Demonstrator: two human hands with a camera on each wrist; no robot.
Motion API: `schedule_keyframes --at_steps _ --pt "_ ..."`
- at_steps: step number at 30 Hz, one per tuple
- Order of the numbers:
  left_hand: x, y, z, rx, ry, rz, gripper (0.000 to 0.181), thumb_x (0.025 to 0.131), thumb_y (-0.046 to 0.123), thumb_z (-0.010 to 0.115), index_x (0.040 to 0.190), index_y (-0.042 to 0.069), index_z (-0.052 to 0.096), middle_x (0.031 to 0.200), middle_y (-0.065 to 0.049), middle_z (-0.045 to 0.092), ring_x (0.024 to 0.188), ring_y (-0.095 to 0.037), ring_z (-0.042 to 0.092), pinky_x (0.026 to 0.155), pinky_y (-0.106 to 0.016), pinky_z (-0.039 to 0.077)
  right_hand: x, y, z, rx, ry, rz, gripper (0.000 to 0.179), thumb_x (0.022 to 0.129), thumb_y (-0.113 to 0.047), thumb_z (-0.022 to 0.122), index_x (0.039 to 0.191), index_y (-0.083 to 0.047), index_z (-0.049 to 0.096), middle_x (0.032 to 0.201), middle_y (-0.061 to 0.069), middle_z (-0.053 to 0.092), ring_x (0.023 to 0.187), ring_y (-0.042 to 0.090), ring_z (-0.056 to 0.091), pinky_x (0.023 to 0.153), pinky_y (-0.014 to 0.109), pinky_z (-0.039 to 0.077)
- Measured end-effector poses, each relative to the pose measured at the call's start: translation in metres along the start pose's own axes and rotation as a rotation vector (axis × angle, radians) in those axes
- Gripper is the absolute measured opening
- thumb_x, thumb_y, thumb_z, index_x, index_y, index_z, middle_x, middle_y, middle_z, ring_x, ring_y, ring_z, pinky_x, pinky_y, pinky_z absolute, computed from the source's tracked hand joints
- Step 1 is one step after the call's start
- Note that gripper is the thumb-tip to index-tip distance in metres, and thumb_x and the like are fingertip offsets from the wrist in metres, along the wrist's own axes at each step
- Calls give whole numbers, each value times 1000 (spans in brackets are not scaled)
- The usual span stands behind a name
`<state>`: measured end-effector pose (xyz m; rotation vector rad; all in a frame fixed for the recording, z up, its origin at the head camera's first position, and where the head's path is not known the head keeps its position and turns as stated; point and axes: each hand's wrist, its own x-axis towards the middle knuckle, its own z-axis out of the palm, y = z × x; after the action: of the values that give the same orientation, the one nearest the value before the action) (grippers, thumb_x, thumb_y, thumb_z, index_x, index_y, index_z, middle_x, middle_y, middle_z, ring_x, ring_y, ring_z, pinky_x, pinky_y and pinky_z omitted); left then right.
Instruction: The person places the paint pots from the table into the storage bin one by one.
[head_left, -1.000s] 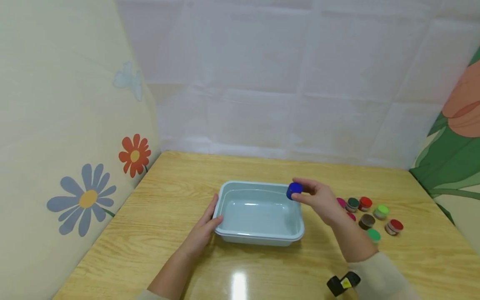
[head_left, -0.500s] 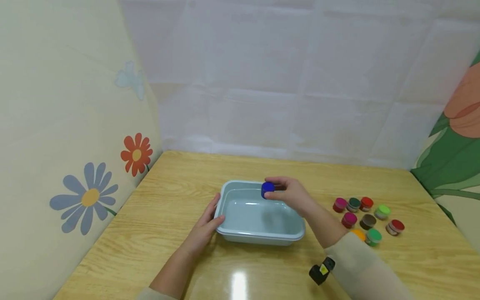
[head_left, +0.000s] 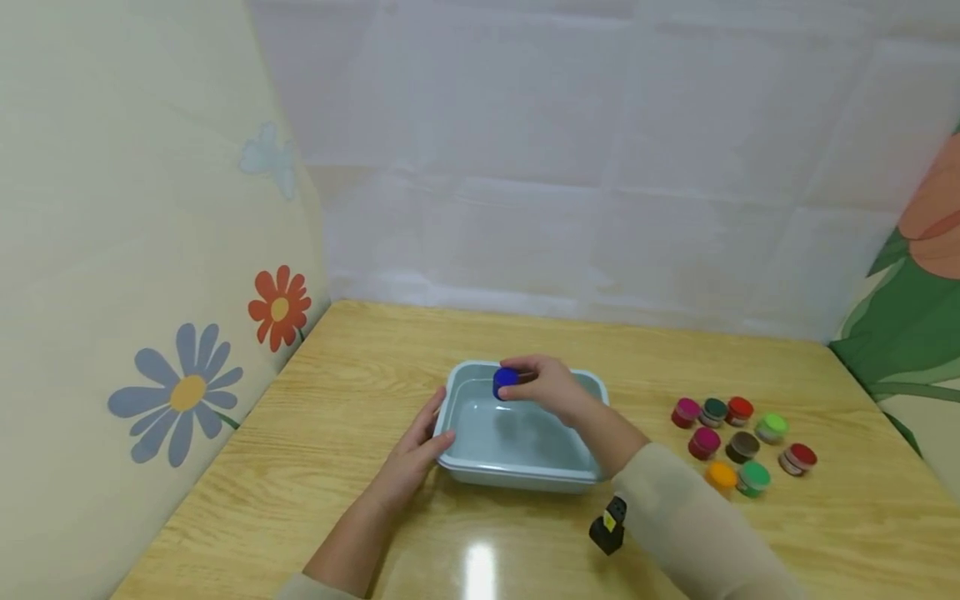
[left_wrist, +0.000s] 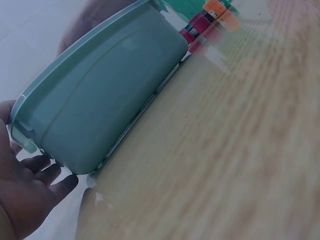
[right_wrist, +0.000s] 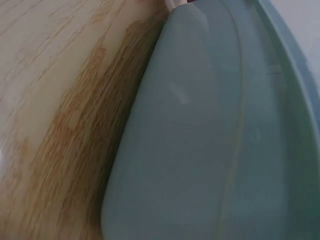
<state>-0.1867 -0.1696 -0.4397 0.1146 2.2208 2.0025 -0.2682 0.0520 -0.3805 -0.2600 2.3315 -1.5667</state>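
A light blue-green plastic basin (head_left: pixel 517 478) stands on the wooden table in the head view. My left hand (head_left: pixel 411 457) holds its left end, thumb over the rim and fingers along the outside; the left wrist view shows those fingers against the basin's outer wall (left_wrist: pixel 100 95). Above the far left part of the basin's inside, my right hand (head_left: pixel 553 393) pinches a small jar with a blue lid (head_left: pixel 505 380) between thumb and fingers. The basin's side wall (right_wrist: pixel 175 130) fills most of the right wrist view, where neither the right hand nor the jar shows.
Several small jars with coloured lids stand to the right, among them an orange one (head_left: pixel 722 476), a brown one (head_left: pixel 742 447) and a dark red one (head_left: pixel 798 458). A white cloth backdrop (head_left: pixel 465 233) hangs behind the table (head_left: pixel 360 367).
My right hand has carried the blue-lidded jar leftward, from the basin's right rim to over its far left part. The orange jar has come into sight. My left hand keeps its hold.
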Motion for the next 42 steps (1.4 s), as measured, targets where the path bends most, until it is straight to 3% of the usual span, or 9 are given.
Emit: schedule_keyframes --at_steps 12,20,31,35,40,42 --pt "-2 1 1 -5 -14 2 67 99 17 50 158 20 17 156 -25 31 141 -38 36 117 -50 29 19 9 27 -74 -5 -7 48 80 -13 81 125 -10 67 118 12 69 111 24 62 102 39 49" --pt "-1 1 2 -5 -13 18 68 99 15 50 158 18 17 156 -25 32 141 -39 36 116 -47 29 24 15 38 -144 2 -58 49 76 -9 82 122 -4 67 121 15 69 115 29 62 104 41 47" --pt "-1 0 1 -15 -23 14 68 99 15 49 158 18 16 157 -24 29 143 -38 34 117 -50 27 27 20 44 -294 -17 -12 50 75 -12 83 122 -10 67 125 14 66 120 30 59 108 44 43" --pt "-1 -1 1 -13 -25 17 68 100 16 49 158 18 16 158 -24 29 143 -38 34 117 -48 27 25 20 45 -329 -20 -18 49 77 -14 82 123 -10 67 124 14 66 116 29 60 103 41 47" --pt "-2 -1 0 -7 -26 18 69 99 18 50 158 19 15 158 -24 28 143 -38 33 118 -50 26 24 18 46 -332 -26 7 49 79 -16 81 126 -12 66 128 14 64 101 25 64 79 30 56" --pt "-2 -1 0 -9 -24 19 69 99 18 50 158 19 15 159 -23 26 145 -38 31 119 -52 24 24 17 47 -334 -29 6 50 79 -17 81 126 -12 65 129 15 64 98 25 65 75 30 56"
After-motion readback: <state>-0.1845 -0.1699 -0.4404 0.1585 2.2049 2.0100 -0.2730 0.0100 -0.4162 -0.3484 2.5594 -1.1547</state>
